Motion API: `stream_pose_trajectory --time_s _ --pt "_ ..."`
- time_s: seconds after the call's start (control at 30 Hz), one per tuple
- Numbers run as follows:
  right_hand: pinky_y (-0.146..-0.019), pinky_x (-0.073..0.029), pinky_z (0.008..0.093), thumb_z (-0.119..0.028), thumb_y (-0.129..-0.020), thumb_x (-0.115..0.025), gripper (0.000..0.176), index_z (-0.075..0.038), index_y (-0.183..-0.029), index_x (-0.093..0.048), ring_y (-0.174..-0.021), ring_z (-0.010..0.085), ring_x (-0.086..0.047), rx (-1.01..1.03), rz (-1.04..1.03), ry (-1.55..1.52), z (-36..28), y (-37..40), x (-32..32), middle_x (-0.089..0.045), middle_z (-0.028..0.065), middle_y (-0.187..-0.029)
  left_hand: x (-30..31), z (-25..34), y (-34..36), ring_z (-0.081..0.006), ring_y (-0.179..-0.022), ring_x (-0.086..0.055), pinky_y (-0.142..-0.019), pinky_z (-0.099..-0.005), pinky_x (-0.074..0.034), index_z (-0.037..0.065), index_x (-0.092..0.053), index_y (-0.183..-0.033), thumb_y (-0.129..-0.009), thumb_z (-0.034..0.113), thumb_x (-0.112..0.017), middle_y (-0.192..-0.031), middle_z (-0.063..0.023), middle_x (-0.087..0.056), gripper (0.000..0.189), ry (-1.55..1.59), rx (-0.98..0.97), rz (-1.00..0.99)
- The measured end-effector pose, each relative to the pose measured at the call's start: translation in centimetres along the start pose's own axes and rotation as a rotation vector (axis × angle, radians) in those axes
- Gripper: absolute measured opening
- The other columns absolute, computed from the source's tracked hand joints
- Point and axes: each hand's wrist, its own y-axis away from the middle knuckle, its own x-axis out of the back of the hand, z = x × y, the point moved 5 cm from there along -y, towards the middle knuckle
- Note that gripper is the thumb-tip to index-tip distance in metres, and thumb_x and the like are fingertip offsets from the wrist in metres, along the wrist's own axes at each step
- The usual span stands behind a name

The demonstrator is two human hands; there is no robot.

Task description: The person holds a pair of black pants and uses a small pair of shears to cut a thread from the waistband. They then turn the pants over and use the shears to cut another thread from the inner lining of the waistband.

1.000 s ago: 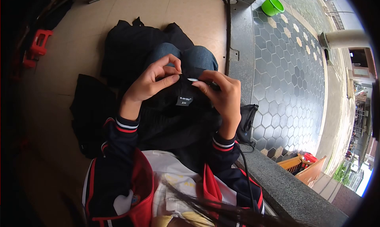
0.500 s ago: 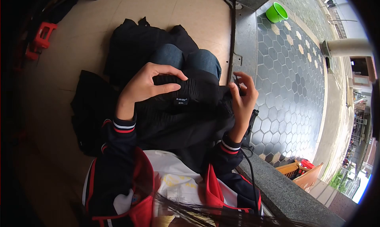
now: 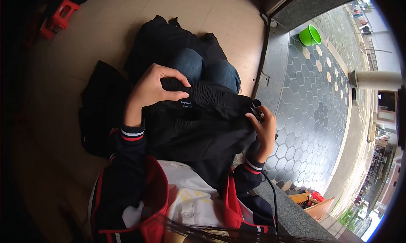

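Black trousers (image 3: 198,135) with a gathered elastic waistband lie across my lap. A small label with white lettering (image 3: 185,103) sits inside the waistband. My left hand (image 3: 150,88) grips the waistband just above this label, thumb and forefinger bent round the edge. At the right end of the waistband, my right hand (image 3: 265,131) is closed round a small dark tool with a shiny metal tip (image 3: 255,107), which looks like thread snips. Its fingertips are right at the cloth, and the tool's handle is mostly hidden by the fingers.
More black garments (image 3: 163,40) lie beyond my knees (image 3: 220,73), and another dark piece (image 3: 99,111) is at the left. A red plastic stool (image 3: 63,14) stands far left. A doorway sill (image 3: 270,61) runs along the right, with a green bucket (image 3: 310,35) outside on hexagonal tiles.
The waistband has been drawn out straighter to the right, with my right hand lower. The metal tip of the tool now shows. My left hand stays near the label; the view has turned slightly.
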Motion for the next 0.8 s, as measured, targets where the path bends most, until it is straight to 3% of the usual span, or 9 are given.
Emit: stream_pose_trajectory --time_s 0.03,0.2,0.3,0.33,0.4,0.5,0.6,0.8 --pt "-0.062 -0.044 0.031 -0.023 -0.061 -0.079 0.041 0.005 -0.079 -0.055 -0.064 0.0271 -0.056 -0.003 -0.028 -0.046 0.3 -0.1 -0.2 -0.057 0.0154 -0.072 0.3 -0.1 0.3 -0.0144 -0.078 -0.064 -0.077 -0.025 -0.047 0.0 -0.066 -0.081 -0.065 0.006 -0.071 -0.08 -0.0074 -0.067 0.018 -0.039 0.001 0.024" --pt "-0.056 -0.04 0.0273 -0.02 -0.052 -0.084 0.047 0.004 -0.073 -0.049 -0.057 0.0172 -0.044 0.109 -0.062 -0.13 0.1 -0.9 -0.7 -0.049 0.0096 -0.063 1.1 -1.5 1.7 -0.0186 -0.073 -0.064 -0.07 -0.0274 -0.049 0.002 -0.065 -0.08 -0.069 0.004 -0.066 -0.079 -0.0081 -0.066 0.011 -0.137 -0.028 0.213" --pt "-0.049 -0.031 0.0239 -0.019 -0.052 -0.085 0.047 -0.001 -0.069 -0.045 -0.055 0.0108 -0.035 0.134 -0.009 -0.157 -0.9 -1.8 -0.5 -0.038 0.0028 -0.059 1.0 -1.3 2.6 -0.0229 -0.073 -0.06 -0.066 -0.0304 -0.048 0.004 -0.063 -0.079 -0.074 0.006 -0.064 -0.077 -0.0064 -0.063 0.006 -0.522 -0.153 0.307" --pt "-0.049 -0.031 0.0239 -0.019 -0.052 -0.085 0.047 -0.001 -0.069 -0.045 -0.055 0.0108 -0.035 0.157 -0.023 -0.165 -1.6 -2.2 -0.6 -0.038 0.0028 -0.059 0.8 -1.5 3.0 -0.0202 -0.079 -0.06 -0.074 -0.0308 -0.046 0.005 -0.063 -0.081 -0.074 0.01 -0.065 -0.085 -0.0042 -0.064 0.008 -0.54 -0.171 0.272" --pt "-0.048 -0.027 0.0228 -0.017 -0.053 -0.085 0.047 -0.002 -0.068 -0.044 -0.055 0.0091 -0.032 0.257 0.158 -0.26 -3.4 -2.9 0.1 -0.037 0.0006 -0.059 0.6 -1.7 4.6 -0.019 -0.091 -0.057 -0.085 -0.0343 -0.04 0.008 -0.062 -0.081 -0.074 0.018 -0.067 -0.103 -0.0023 -0.059 0.013 -0.539 -0.116 0.188" --pt "-0.049 -0.023 0.0211 -0.012 -0.056 -0.084 0.045 -0.004 -0.065 -0.041 -0.056 0.0082 -0.03 0.368 0.334 -0.361 -5.8 -3.9 0.7 -0.036 -0.0012 -0.062 0.8 -1.4 7.4 -0.0255 -0.113 -0.043 -0.096 -0.0385 -0.031 0.012 -0.06 -0.08 -0.067 0.031 -0.073 -0.125 -0.0043 -0.045 0.026 -0.563 -0.061 0.128" --pt "-0.049 -0.023 0.0209 -0.009 -0.055 -0.083 0.043 -0.005 -0.065 -0.042 -0.055 0.008 -0.032 0.432 0.445 -0.394 -8.9 -4.8 1.0 -0.038 -0.0007 -0.061 1.4 -1.5 9.9 -0.0299 -0.117 -0.038 -0.098 -0.0403 -0.03 0.012 -0.061 -0.084 -0.059 0.036 -0.077 -0.128 -0.0059 -0.04 0.038 -0.586 0.003 0.13" --pt "-0.048 -0.028 0.0225 -0.006 -0.048 -0.086 0.048 -0.005 -0.065 -0.041 -0.053 0.0117 -0.036 0.591 0.659 -0.212 -14.9 -5.5 0.6 -0.042 0.0017 -0.06 2.2 -3.3 13.2 -0.0299 -0.114 -0.039 -0.095 -0.0397 -0.035 0.006 -0.061 -0.082 -0.057 0.031 -0.079 -0.125 -0.0062 -0.04 0.04 -0.592 0.138 0.186"
